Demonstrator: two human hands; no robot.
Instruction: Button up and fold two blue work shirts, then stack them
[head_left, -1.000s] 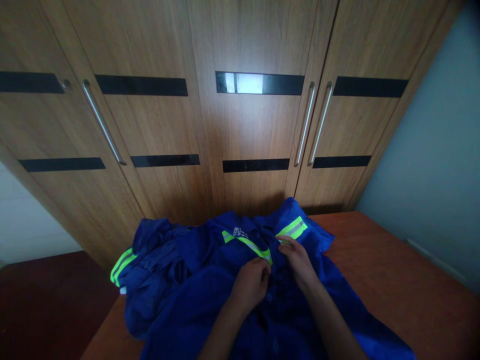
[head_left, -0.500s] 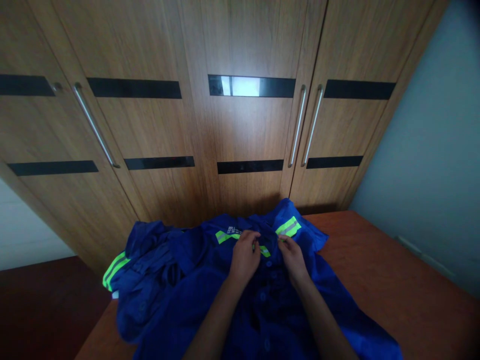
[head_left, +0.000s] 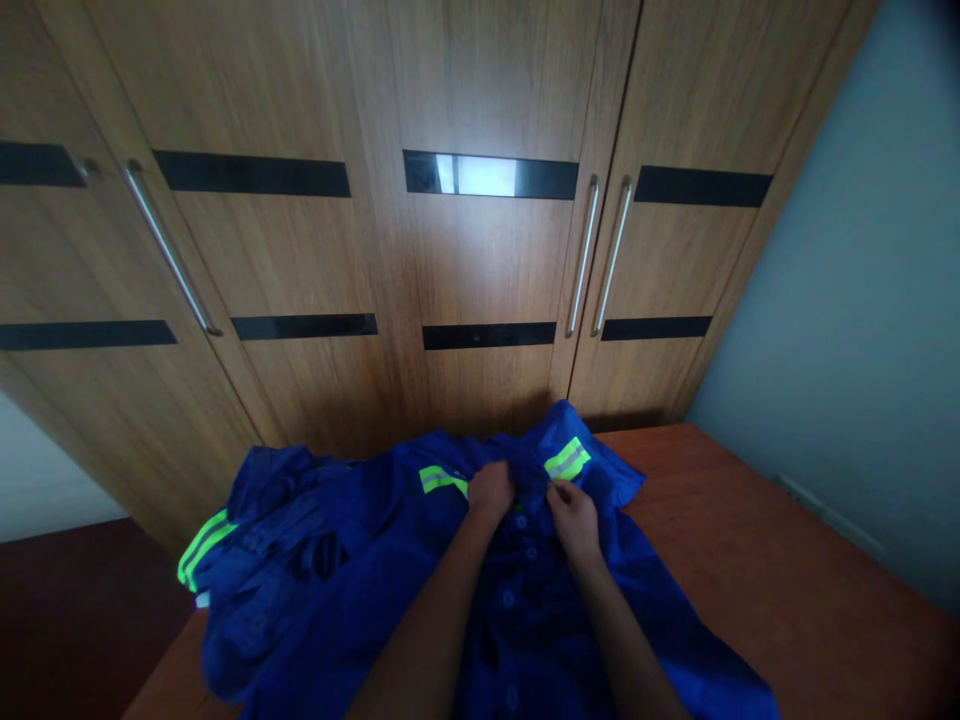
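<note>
A blue work jacket (head_left: pixel 645 590) with yellow-green reflective strips lies spread out in front of me, its button front running down the middle. My left hand (head_left: pixel 491 488) is closed on the cloth near the top of that front, its fingertips mostly hidden. A little to the right, my right hand (head_left: pixel 574 515) pinches the jacket's edge between thumb and fingers, close to a reflective strip (head_left: pixel 568 460). Several buttons (head_left: pixel 508 598) show below the hands. Left of the jacket's body is a bunched blue garment (head_left: pixel 262 590) with a reflective band (head_left: pixel 206 545).
The jacket rests on a reddish-brown wooden surface (head_left: pixel 720 540). Behind it stands a wooden wardrobe (head_left: pixel 480 260) with dark strips and long metal handles (head_left: pixel 583 255). A pale wall (head_left: pixel 840 330) rises on the right, and dark floor (head_left: pixel 64 610) shows at lower left.
My left hand has turned so its back faces up and its fingers are now less visible. My right hand keeps its pinch. The whole view has shifted slightly.
</note>
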